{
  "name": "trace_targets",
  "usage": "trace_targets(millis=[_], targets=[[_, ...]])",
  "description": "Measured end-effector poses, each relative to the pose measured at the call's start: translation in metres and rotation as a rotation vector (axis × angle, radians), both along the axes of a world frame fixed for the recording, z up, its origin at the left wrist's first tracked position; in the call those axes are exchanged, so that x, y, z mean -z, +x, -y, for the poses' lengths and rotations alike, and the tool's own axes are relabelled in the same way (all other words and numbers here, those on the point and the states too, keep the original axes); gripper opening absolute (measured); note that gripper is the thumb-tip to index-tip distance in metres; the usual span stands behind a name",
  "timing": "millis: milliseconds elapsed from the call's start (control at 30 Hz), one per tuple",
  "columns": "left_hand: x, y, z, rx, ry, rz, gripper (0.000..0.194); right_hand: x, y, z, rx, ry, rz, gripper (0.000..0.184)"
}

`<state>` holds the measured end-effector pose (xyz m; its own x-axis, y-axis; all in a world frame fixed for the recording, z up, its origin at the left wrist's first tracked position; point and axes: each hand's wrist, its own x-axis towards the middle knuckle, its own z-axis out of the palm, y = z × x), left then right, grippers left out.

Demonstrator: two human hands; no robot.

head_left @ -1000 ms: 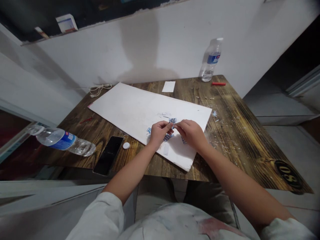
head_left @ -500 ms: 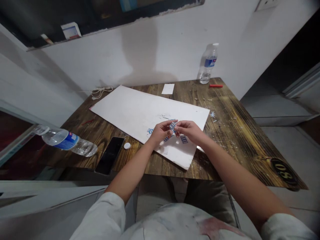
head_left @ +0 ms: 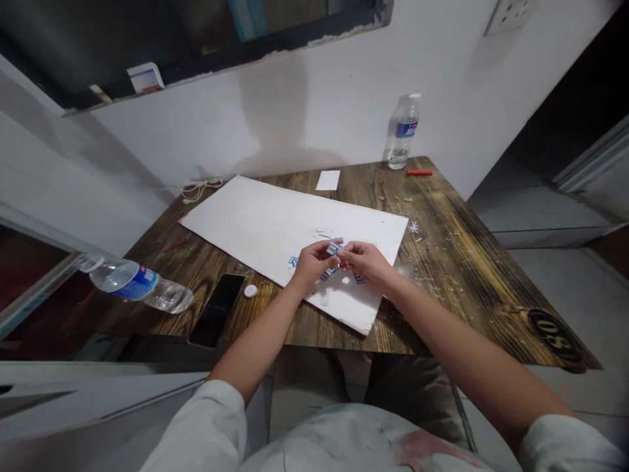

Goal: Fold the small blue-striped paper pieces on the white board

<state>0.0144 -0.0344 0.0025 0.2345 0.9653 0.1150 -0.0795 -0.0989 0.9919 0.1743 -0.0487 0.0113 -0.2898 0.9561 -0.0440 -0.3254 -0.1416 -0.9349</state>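
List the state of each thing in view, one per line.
Left hand, gripping a small piece
Right hand, gripping the same piece
Phone, screen dark
White cap, loose, lying flat
Right bottle, upright, capped
Left bottle, unclear whether capped
Board, lying flat
Cable, loosely bundled

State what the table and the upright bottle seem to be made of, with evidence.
Table: wood or wood-look laminate, slightly shiny, judging by its streaked brown grain.
Upright bottle: probably clear, glossy plastic, since the wall shows through.
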Motion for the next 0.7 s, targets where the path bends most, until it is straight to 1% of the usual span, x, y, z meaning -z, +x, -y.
trace_targets(millis=[133, 267, 333, 433, 500, 567, 633, 700], targets=[[0.004, 0.001, -0.002, -0.044, 0.012, 0.017, 0.041, 0.001, -0.001, 0.0, 0.051, 0.037, 0.012, 0.041], [0.002, 0.004, -0.001, -0.083, 0.032, 0.09, 0.032, 0.003, -0.001, -0.002, 0.04, 0.067, 0.028, 0.039], [0.0, 0.004, -0.003, -0.143, 0.039, 0.104, 0.031, 0.004, 0.001, -0.004, 0.043, 0.09, 0.043, 0.038], [-0.002, -0.001, -0.008, -0.297, 0.035, 0.097, 0.032, 0.006, 0.007, -0.008, 0.133, 0.142, 0.108, 0.037], [-0.001, -0.008, -0.014, -0.422, 0.035, 0.074, 0.032, 0.008, 0.013, -0.011, 0.226, 0.216, 0.236, 0.036], [0.0, -0.018, -0.02, -0.531, 0.054, 0.039, 0.031, 0.009, 0.019, -0.014, 0.311, 0.328, 0.405, 0.034], [0.002, -0.026, -0.024, -0.591, 0.061, 0.027, 0.031, 0.01, 0.022, -0.017, 0.356, 0.447, 0.577, 0.029], [0.004, -0.033, -0.027, -0.609, 0.037, 0.043, 0.033, 0.008, 0.02, -0.021, 0.341, 0.552, 0.755, 0.021]])
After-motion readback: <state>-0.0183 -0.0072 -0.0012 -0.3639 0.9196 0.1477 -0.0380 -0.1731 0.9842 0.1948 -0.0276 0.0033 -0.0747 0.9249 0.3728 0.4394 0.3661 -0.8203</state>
